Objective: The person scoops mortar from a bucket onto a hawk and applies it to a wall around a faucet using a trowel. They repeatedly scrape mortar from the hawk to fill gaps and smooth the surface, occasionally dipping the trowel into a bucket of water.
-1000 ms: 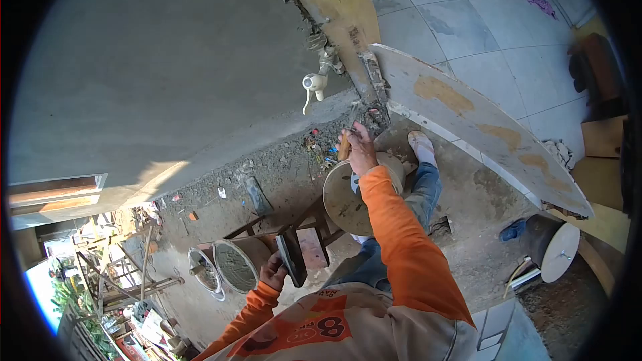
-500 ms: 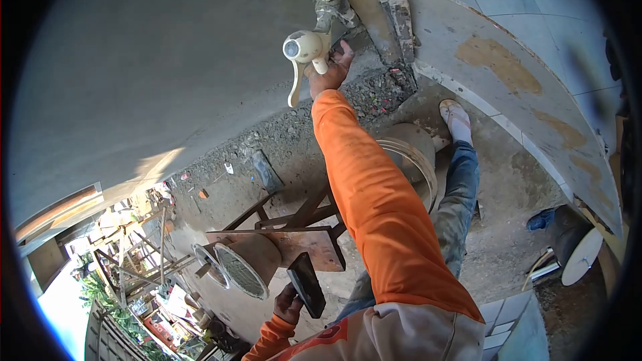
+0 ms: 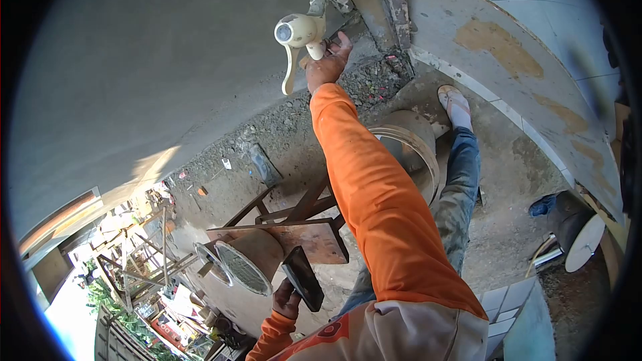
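Note:
My right hand, in an orange sleeve, reaches out to the cream lever tap on the grey wall. It is just under the spout, with fingers spread and partly hidden behind the tap. The lever hangs down to the left of the hand. Low in the view, my left hand is closed around a dark, flat plastering float, tilted on edge. The float is close to a wooden bench that carries a bucket.
A large bucket stands on the floor beneath my right arm, near my foot. A curved, stained slab edges the right side. Rubble lies along the wall base, with a grey block. Planks and clutter fill the lower left.
The view has shifted a little, so the tap and slab appear slightly higher. My right hand stays beneath the tap, its fingers slightly moved. My left hand keeps its grip on the float.

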Demonstrator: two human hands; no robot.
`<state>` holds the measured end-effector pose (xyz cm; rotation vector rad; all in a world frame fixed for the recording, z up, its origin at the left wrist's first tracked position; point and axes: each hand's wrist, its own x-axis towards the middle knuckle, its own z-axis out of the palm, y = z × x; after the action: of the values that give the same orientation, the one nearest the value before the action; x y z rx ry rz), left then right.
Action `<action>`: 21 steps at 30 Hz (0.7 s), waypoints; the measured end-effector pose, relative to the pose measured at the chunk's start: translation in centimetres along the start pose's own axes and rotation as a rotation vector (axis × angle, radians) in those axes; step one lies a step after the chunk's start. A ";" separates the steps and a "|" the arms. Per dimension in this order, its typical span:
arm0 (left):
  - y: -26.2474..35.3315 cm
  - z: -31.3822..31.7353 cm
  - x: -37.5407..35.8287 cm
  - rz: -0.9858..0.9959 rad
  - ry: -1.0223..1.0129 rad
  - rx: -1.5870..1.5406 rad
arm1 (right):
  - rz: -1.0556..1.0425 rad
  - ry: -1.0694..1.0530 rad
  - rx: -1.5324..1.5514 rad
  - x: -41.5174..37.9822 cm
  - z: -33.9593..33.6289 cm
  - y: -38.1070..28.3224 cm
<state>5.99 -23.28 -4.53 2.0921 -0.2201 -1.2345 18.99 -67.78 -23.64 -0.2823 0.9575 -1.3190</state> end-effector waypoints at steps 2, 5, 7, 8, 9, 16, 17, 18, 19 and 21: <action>-0.5 0.2 0.0 -0.001 -0.011 0.015 | -0.165 -0.082 -0.118 -0.7 0.7 2.0; 0.3 0.7 -0.4 -0.002 -0.025 0.029 | -0.026 -0.040 -0.121 -4.2 -0.2 5.9; 0.5 1.0 -0.2 -0.007 -0.025 0.027 | 0.233 -0.003 -0.012 -6.3 -0.6 4.8; 0.5 0.9 -0.2 -0.022 -0.016 0.026 | 0.231 0.011 -0.014 -6.2 -0.1 4.3; 0.5 0.7 -0.2 -0.038 -0.005 0.027 | 0.248 -0.002 0.040 -6.1 0.5 3.8; -0.6 0.3 -0.6 -0.059 0.001 -0.041 | 0.217 -0.063 0.159 -5.1 3.0 0.1; -0.3 0.6 -0.4 -0.061 -0.004 0.002 | 0.236 -0.104 0.170 -5.3 3.2 0.0; 0.0 0.8 -0.4 -0.062 -0.010 0.045 | 0.117 -0.108 0.017 -5.6 3.3 2.5; 0.1 0.9 -0.4 -0.055 -0.012 0.045 | 0.131 -0.227 -0.131 -6.4 2.0 6.4; 0.5 1.0 -0.4 -0.021 -0.021 0.025 | -0.106 -0.368 -0.606 -9.6 0.4 2.4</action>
<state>5.08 -23.92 -4.28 2.1080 -0.2251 -1.2730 21.35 -58.61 -20.89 -1.0159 1.0132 -0.9923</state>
